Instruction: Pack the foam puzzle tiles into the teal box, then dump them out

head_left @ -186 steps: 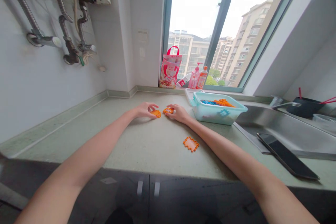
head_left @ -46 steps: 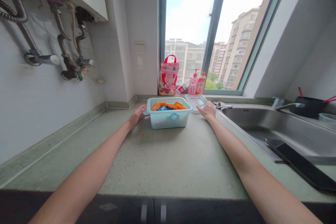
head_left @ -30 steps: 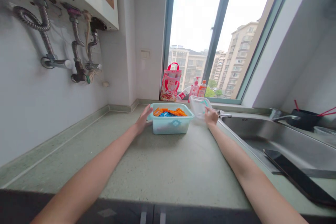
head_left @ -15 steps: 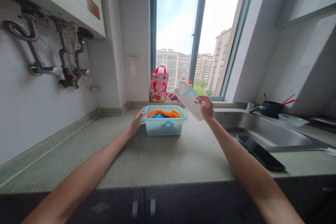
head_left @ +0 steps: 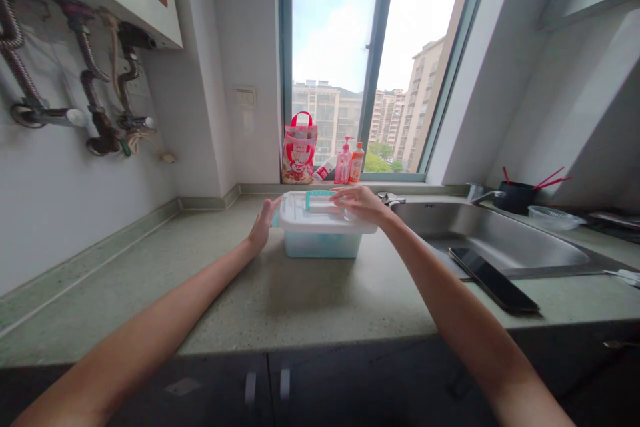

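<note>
A pale turquoise plastic storage box (head_left: 323,245) stands on the counter. Over its top sits a white translucent lid (head_left: 295,213) with a turquoise carrying handle (head_left: 313,200); its right end juts out past the box wall, and I cannot tell whether it is seated. My right hand (head_left: 361,204) holds the lid from above, with fingers at the handle and along the right part. At the box's left end, my left hand (head_left: 261,221) grips the side beside a turquoise side flap (head_left: 275,216). The lid hides what lies inside.
A steel sink (head_left: 450,233) is at the right, with a black phone (head_left: 493,280) lying by its front edge. On the windowsill stand a red-and-white bag (head_left: 300,155), a pink pump bottle (head_left: 343,163) and an orange-capped bottle (head_left: 357,163). A black pot (head_left: 516,197) stands beyond the sink.
My right hand has brought the lid left and down from beside the box onto its top, covering the orange and blue contents. My left hand stays at the left end. The view has shifted slightly.
</note>
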